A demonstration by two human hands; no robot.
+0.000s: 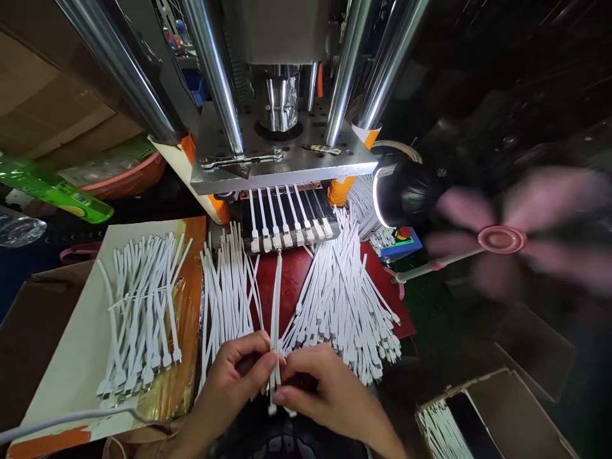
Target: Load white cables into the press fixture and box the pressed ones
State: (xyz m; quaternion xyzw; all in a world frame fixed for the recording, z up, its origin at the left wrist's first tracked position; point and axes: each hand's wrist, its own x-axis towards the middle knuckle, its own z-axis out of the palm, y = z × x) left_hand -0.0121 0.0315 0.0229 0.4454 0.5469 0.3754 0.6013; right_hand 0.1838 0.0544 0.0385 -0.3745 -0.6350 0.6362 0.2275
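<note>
Nearest, the left hand [234, 376] and right hand [325, 389] meet, fingers [268, 363] of both pinched on a small bundle of white plastic cable ties [276, 306] standing between them, tips toward the metal press fixture [287, 220]. Loose piles flank the fingers; a slack pinch could let ties slip and scatter.

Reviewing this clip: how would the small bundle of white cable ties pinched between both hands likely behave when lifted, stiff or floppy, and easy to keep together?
The bundle of white cable ties stands fairly straight above the left hand and right hand, so probably springy rather than limp. The thin strips look light. Being smooth and loose, they may well slide apart or fan out, like the pile beside them.
</note>
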